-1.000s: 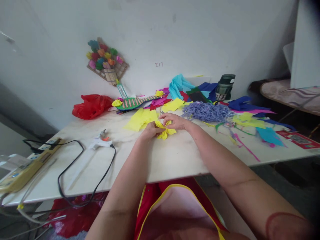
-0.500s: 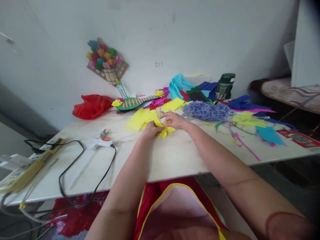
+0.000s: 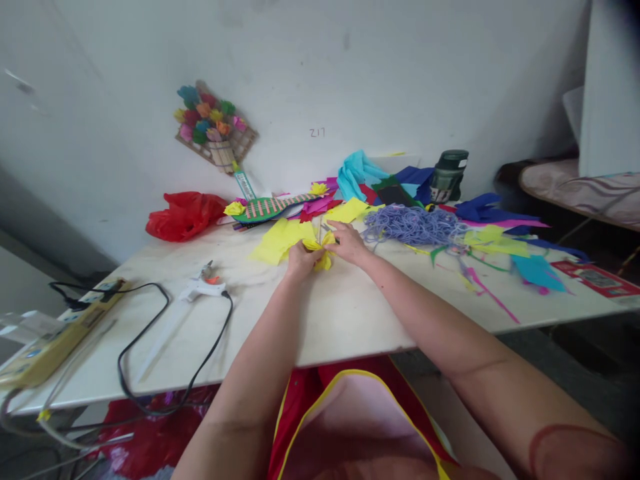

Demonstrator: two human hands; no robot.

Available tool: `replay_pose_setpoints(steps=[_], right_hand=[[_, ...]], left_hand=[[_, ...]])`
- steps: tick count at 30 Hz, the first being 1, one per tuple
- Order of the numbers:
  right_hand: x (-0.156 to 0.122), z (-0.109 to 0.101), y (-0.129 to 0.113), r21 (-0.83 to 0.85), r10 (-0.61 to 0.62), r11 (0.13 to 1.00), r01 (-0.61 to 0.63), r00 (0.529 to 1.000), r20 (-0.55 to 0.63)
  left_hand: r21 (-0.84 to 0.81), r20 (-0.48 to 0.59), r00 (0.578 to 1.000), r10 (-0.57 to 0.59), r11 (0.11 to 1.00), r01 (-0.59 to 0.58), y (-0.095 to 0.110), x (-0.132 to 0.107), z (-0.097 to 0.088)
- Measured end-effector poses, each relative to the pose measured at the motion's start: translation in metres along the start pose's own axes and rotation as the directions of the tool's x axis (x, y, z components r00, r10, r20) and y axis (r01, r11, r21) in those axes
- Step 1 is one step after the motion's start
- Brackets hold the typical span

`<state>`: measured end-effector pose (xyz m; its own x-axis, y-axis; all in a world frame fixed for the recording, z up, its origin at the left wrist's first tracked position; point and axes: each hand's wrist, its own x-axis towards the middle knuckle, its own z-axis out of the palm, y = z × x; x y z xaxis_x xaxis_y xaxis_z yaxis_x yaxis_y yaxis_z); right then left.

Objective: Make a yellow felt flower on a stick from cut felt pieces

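Note:
Between my two hands is a yellow paper flower, its petals partly hidden by the fingers. My left hand is closed on its left side. From the right, my right hand pinches the flower with thumb and fingertips. A flat sheet of yellow crepe paper lies just behind my left hand, and another yellow piece lies beyond my right hand. To the right of that hand sits a tangled heap of purple-blue string.
A glue gun with a black cord lies left, near a power strip. A red plastic bag, a green decorated craft piece and a dark bottle stand along the back. A paper-flower basket hangs on the wall.
My right hand has shifted slightly left, closer to my left hand, and now pinches the flower. The petals look more gathered between the fingers.

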<state>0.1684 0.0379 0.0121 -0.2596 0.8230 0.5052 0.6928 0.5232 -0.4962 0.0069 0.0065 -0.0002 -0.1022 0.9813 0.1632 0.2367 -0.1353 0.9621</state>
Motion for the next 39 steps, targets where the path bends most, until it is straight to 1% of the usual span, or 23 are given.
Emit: replay_pose_setpoints(steps=[3,7,10,14,18,21,25,27,29,33,36,39], right_hand=[[0.003,0.001,0.008,0.022,-0.043,0.999,0.043,0.999,0.003],[0.005,0.005,0.016,0.063,-0.137,0.988,0.139,0.990,-0.036],[0.006,0.006,0.018,0.061,-0.205,0.976,0.208,0.977,-0.057],[0.004,0.007,0.016,0.027,-0.277,0.959,0.280,0.957,-0.087],[0.002,0.006,0.011,-0.053,-0.344,0.939,0.340,0.932,-0.115],[-0.002,0.002,0.004,-0.126,-0.403,0.912,0.391,0.910,-0.094],[-0.008,0.000,-0.007,-0.208,-0.469,0.871,0.446,0.880,-0.076],[-0.011,0.001,-0.010,-0.221,-0.470,0.869,0.442,0.878,-0.089],[-0.011,0.004,-0.010,-0.208,-0.435,0.889,0.408,0.893,-0.111],[-0.008,0.010,0.001,-0.110,-0.289,0.956,0.272,0.941,-0.179],[-0.003,0.012,0.009,-0.030,-0.212,0.977,0.210,0.963,-0.167],[-0.001,0.012,0.011,-0.013,-0.183,0.983,0.183,0.973,-0.138]], left_hand=[[-0.056,0.008,1.000,0.030,0.998,-0.029,0.000,-0.001,0.001],[-0.141,0.066,0.997,0.041,0.990,-0.031,-0.001,-0.001,0.001],[-0.188,0.099,0.994,0.051,0.982,-0.031,-0.001,-0.001,0.000],[-0.208,0.127,0.990,0.059,0.978,-0.031,0.001,-0.004,-0.001],[-0.245,0.115,0.992,0.057,0.969,-0.027,0.005,-0.006,-0.001],[-0.279,0.098,0.994,0.046,0.960,-0.017,0.007,-0.006,0.000],[-0.278,0.053,0.998,0.035,0.960,-0.019,0.007,-0.005,0.001],[-0.282,0.033,0.999,0.036,0.959,-0.025,0.006,-0.004,0.001],[-0.301,0.027,0.998,0.048,0.953,-0.038,0.005,-0.003,0.001],[-0.345,0.041,0.997,0.063,0.938,-0.045,0.003,-0.002,-0.001],[-0.355,0.046,0.998,0.040,0.935,-0.021,0.002,-0.001,-0.001],[-0.337,0.037,0.999,0.019,0.941,-0.006,0.004,-0.002,-0.001]])
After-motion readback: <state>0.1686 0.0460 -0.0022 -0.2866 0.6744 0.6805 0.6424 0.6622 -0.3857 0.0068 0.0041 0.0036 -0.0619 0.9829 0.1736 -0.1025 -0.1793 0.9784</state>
